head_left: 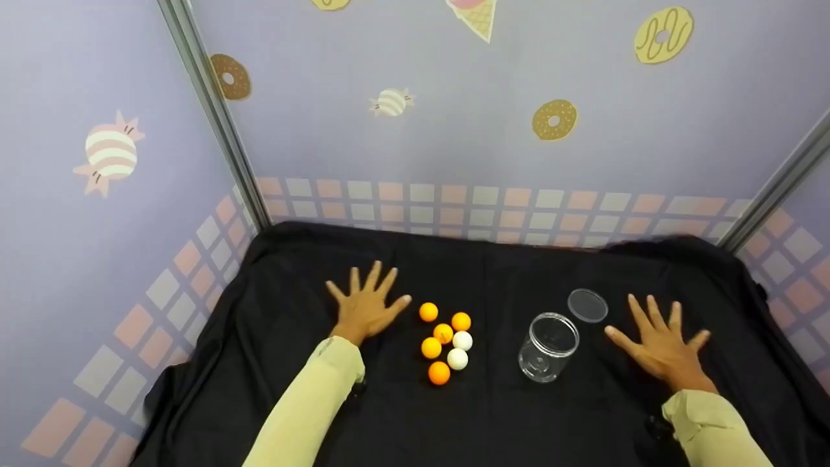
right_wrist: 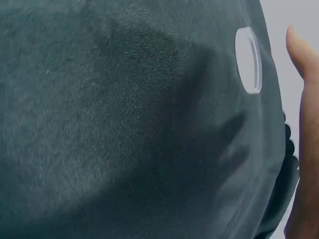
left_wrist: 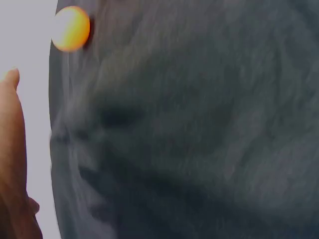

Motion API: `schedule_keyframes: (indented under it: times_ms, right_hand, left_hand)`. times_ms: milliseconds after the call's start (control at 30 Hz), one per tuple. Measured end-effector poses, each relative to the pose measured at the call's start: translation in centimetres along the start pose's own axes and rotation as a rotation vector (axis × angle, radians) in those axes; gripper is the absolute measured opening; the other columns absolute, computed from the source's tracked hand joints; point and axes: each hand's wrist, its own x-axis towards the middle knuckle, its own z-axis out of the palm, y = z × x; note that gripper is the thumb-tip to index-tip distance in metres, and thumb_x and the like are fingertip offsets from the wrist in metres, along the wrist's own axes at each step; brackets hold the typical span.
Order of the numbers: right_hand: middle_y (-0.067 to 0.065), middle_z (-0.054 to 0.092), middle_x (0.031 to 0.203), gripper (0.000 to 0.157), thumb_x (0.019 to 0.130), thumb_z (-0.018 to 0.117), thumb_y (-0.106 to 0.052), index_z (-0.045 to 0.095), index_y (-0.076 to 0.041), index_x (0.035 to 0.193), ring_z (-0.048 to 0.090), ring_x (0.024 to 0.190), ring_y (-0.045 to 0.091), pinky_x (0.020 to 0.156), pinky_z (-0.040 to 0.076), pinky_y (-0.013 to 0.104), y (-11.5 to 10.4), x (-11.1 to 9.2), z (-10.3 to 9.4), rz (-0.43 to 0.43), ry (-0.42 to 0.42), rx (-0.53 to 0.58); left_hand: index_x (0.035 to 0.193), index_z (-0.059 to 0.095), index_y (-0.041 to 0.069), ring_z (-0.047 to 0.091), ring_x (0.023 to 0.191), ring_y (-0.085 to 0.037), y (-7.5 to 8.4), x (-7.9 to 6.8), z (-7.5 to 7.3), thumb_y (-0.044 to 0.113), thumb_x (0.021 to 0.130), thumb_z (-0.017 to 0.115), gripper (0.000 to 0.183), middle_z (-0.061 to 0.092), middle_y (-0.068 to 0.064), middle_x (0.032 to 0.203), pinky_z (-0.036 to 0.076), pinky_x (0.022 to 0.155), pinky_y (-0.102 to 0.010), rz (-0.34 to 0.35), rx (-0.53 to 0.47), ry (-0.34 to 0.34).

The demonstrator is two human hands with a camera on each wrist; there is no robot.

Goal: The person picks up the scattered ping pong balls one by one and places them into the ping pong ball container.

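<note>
My left hand point(head_left: 364, 310) is spread flat with straight fingers, palm down, left of a group of table tennis balls. Its thumb points toward the nearest orange ball point(head_left: 428, 312). Several more orange balls point(head_left: 439, 373) and two white balls point(head_left: 458, 359) lie loosely together on the black cloth. To their right a clear plastic jar point(head_left: 548, 347) stands upright without a lid. Behind it lies a clear round lid point(head_left: 587, 305), also seen in the right wrist view. My right hand point(head_left: 664, 350), fingers spread and holding nothing, is right of the lid. In the left wrist view one orange ball point(left_wrist: 71, 29) shows.
Black cloth point(head_left: 519, 428) covers the table, with folds along its left and right sides. Pale purple wall panels point(head_left: 454, 143) with sweets printed on them stand behind and at both sides, joined by metal corner posts point(head_left: 217, 117).
</note>
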Motion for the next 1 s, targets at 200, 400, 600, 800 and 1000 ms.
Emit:
schedule_keyframes:
  times_ms: [200, 400, 600, 800, 1000]
  right_hand:
    - [0.013, 0.033, 0.149, 0.071, 0.09, 0.048, -0.055, 0.017, -0.032, 0.15, 0.029, 0.135, 0.043, 0.095, 0.02, 0.073, -1.6, -0.5, 0.1, -0.177, 0.131, 0.076]
    - [-0.001, 0.063, 0.12, 0.073, 0.081, 0.066, -0.049, 0.033, -0.032, 0.144, 0.065, 0.096, 0.023, 0.074, 0.047, 0.052, -5.0, -1.3, 0.1, -0.365, 0.209, 0.123]
    - [-0.003, 0.066, 0.109, 0.091, 0.065, 0.076, -0.059, 0.038, -0.027, 0.141, 0.065, 0.089, 0.017, 0.071, 0.049, 0.045, -8.7, -1.4, 1.3, -0.472, 0.213, 0.133]
    - [0.002, 0.066, 0.105, 0.091, 0.06, 0.076, -0.064, 0.043, -0.025, 0.135, 0.065, 0.086, 0.019, 0.068, 0.05, 0.044, -10.6, -1.3, 2.4, -0.457, 0.229, 0.172]
    - [-0.004, 0.066, 0.105, 0.091, 0.058, 0.075, -0.066, 0.045, -0.025, 0.133, 0.065, 0.085, 0.014, 0.066, 0.051, 0.041, -12.0, -2.6, 2.4, -0.491, 0.267, 0.167]
  left_hand:
    - [0.146, 0.028, 0.037, 0.04, 0.13, -0.031, 5.2, -0.7, -0.4, 0.072, 0.088, 0.023, 0.068, 0.039, 0.004, 0.146, 0.005, 0.1, -0.074, 0.251, -0.019, 0.082]
    - [0.14, 0.042, 0.024, 0.048, 0.122, -0.02, 12.6, -2.2, -0.4, 0.064, 0.092, 0.03, 0.064, 0.051, 0.003, 0.133, 0.032, 0.105, -0.047, 0.507, -0.219, 0.11]
    - [0.146, 0.029, 0.025, 0.048, 0.122, -0.013, 18.8, -3.4, 0.7, 0.074, 0.078, 0.047, 0.085, 0.042, 0.005, 0.14, 0.042, 0.099, -0.032, 0.573, -0.506, -0.063]
    - [0.137, 0.039, 0.019, 0.054, 0.109, -0.008, 21.3, -3.3, 1.3, 0.06, 0.079, 0.061, 0.075, 0.052, 0.005, 0.129, 0.044, 0.093, -0.022, 0.627, -0.613, -0.073]
    - [0.13, 0.044, 0.02, 0.054, 0.104, -0.006, 20.6, -4.4, 0.1, 0.057, 0.077, 0.065, 0.069, 0.054, 0.006, 0.121, 0.044, 0.091, -0.021, 0.656, -0.643, -0.084]
